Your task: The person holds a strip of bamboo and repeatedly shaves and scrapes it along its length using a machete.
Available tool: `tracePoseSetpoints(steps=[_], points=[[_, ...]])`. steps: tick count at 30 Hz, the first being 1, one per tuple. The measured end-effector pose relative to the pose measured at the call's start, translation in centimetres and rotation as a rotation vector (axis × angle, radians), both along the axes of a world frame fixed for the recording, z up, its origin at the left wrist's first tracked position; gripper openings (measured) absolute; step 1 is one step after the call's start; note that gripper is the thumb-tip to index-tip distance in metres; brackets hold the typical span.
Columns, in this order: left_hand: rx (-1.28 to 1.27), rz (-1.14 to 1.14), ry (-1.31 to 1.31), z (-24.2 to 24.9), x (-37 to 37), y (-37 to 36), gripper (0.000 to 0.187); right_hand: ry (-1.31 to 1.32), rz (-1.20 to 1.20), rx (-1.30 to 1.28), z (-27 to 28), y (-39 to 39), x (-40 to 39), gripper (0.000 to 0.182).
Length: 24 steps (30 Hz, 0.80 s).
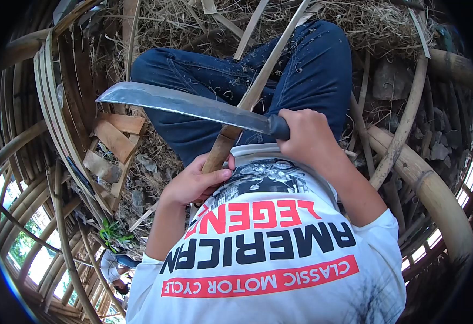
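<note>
My right hand (pixel 311 136) is closed around the dark handle of a machete (pixel 188 107). Its long, wide blade points left and lies across a bamboo strip (pixel 263 75), seemingly against it. The lower end of that strip is wrapped by my left hand (pixel 196 181), close to my waist. From there the strip slants up and to the right between my crossed legs. Thin curled shavings dot my dark jeans (pixel 314 65). Part of the strip behind the blade is hidden, as is its end inside my left palm.
Dry shavings (pixel 355 24) pile up beyond my knees. Flat wood offcuts (pixel 115 137) and long bent bamboo strips (pixel 58 119) are on the left. Thick bamboo poles (pixel 420 178) and stones (pixel 393 81) lie on the right. Another person (pixel 112 267) shows at the lower left.
</note>
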<state>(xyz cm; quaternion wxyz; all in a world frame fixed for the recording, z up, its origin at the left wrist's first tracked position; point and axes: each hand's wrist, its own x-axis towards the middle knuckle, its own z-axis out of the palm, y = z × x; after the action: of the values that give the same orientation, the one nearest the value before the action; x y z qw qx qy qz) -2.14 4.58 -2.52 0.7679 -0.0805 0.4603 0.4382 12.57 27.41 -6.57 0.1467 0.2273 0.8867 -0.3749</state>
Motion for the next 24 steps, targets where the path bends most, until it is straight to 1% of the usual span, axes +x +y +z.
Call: tracePoseSetpoints(steps=[2,5,7,10,12,13,15,18,19,20,24], points=[[0.025,-0.052,0.177,-0.1,0.3,0.1,0.031,-0.012,0.018,0.039,0.1,0.3,-0.2,0.02],[0.06,-0.062,0.219,-0.7,0.8,-0.4,0.033,-0.018,0.058,0.097,-0.2,0.7,-0.3,0.02],[0.048,-0.076,0.211,0.4,0.4,0.3,0.033,-0.016,0.069,0.12,-0.6,0.7,-0.2,0.02],[0.045,-0.102,0.198,0.4,0.2,0.4,0.031,0.01,0.043,0.103,-0.8,0.5,0.0,0.019],[0.047,-0.115,0.197,0.2,0.2,-0.2,0.029,-0.007,0.009,0.144,-0.9,0.7,-0.1,0.02],[0.063,-0.109,0.207,0.1,0.3,-0.5,0.029,-0.069,-0.057,0.193,-1.1,1.2,-0.2,0.02],[0.084,-0.112,0.212,0.2,0.4,-0.9,0.029,-0.146,-0.217,0.256,-1.8,3.9,-0.3,0.019],[0.103,-0.136,0.256,1.0,0.5,-1.0,0.03,-0.209,-0.337,0.358,-4.2,10.3,1.0,0.023],[0.082,-0.152,0.232,1.4,0.3,-0.6,0.03,-0.248,-0.331,0.348,-4.6,12.5,1.4,0.021],[0.06,-0.164,0.207,1.6,0.3,-0.3,0.03,-0.233,-0.324,0.358,-4.7,13.6,1.5,0.019],[0.049,-0.122,0.178,0.6,0.1,-0.4,0.03,-0.162,-0.32,0.394,-5.4,14.0,0.8,0.018]])
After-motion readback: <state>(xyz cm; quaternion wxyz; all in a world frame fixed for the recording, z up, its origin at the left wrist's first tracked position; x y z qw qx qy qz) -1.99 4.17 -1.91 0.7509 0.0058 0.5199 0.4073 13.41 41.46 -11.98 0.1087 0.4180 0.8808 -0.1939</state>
